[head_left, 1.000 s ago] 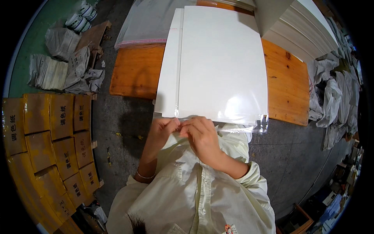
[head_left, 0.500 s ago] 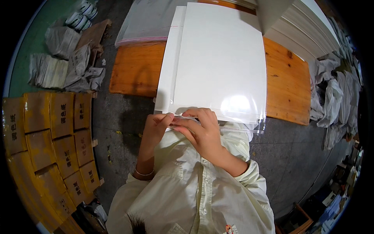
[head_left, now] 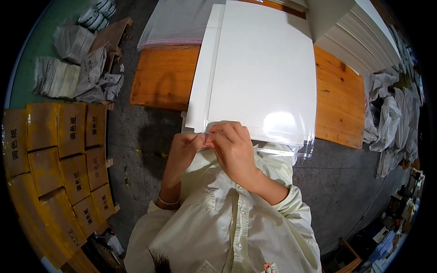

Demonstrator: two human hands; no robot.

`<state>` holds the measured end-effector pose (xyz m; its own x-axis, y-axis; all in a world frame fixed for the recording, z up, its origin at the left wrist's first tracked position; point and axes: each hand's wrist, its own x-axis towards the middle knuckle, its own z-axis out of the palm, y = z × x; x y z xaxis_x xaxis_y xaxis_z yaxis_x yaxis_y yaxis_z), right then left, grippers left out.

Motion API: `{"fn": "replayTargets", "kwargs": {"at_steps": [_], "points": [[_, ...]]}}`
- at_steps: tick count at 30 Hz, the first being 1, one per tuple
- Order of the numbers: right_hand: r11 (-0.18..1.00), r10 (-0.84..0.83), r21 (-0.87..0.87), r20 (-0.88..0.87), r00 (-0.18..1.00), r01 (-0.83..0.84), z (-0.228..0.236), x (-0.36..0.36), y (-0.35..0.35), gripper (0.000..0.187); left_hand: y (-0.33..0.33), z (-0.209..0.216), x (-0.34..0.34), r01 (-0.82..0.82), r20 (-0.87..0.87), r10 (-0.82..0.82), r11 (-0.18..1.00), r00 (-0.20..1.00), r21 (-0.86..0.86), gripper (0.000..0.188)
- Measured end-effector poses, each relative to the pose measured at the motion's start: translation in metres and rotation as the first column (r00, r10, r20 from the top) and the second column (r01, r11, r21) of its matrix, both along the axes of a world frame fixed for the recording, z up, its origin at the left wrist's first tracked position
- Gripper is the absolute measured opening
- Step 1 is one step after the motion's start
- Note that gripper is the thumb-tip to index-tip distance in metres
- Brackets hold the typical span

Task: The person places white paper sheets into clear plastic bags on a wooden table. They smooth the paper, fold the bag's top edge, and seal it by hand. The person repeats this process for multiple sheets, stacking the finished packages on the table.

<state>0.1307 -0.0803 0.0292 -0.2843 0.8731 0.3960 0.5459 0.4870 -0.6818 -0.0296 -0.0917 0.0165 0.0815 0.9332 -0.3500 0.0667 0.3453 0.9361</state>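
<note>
A large white sheet (head_left: 266, 63) lies inside a clear plastic bag (head_left: 307, 148) whose open-looking near flap reaches past the bench edge toward my lap. Under it, more white board (head_left: 207, 59) sticks out on the left. My left hand (head_left: 187, 146) is closed in a pinch at the bag's near left corner. Against it, my right hand (head_left: 233, 144) has its thumb and fingers bent together on the same plastic edge. The fingertips of both hands meet there, and the bit of plastic between them is mostly hidden.
The white stack rests on a wooden bench (head_left: 339, 95). A pile of clear bags (head_left: 175, 27) lies at its far left, and a tall stack of white boards (head_left: 355, 38) stands far right. Taped cartons (head_left: 73, 123) fill the left. Crumpled plastic (head_left: 387, 118) hangs at right.
My right hand has come left, its fingers now drawn in tight against my left hand. The plastic edge that showed between the hands is now covered. The view has shifted slightly.
</note>
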Motion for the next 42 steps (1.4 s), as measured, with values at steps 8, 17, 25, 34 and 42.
{"fn": "replayTargets", "kwargs": {"at_steps": [8, 17, 25, 34, 42], "points": [[0.992, 0.116, -0.039, -0.01, 0.993, -0.116, 0.014, 0.003, -0.017, 0.012, 0.008, -0.004, -0.01, -0.092, 0.02, 0.093, 0.995, 0.995, -0.05, 0.03], [0.812, -0.117, -0.511, -0.615, 0.78, -0.281, 0.016, 0.212, -0.068, 0.015, 0.003, -0.01, -0.024, 0.057, 0.121, -0.05, 0.997, 0.991, -0.057, 0.037], [0.076, -0.893, -0.449, -0.428, -0.14, 0.89, -0.073, 0.454, -0.256, 0.025, 0.005, -0.015, -0.035, 0.229, 0.076, -0.222, 0.969, 0.972, -0.094, 0.04], [0.377, -0.893, 0.14, 0.32, 0.318, 0.916, -0.117, 0.334, -0.143, 0.037, 0.009, 0.017, -0.06, 0.212, -0.651, 0.045, 0.926, 0.758, 0.311, 0.029], [0.884, -0.438, 0.298, 0.258, 0.861, 0.36, -0.039, 0.239, -0.054, 0.045, 0.028, -0.004, -0.045, 0.747, -0.919, 0.159, 0.541, 0.36, 0.387, 0.082]]}}
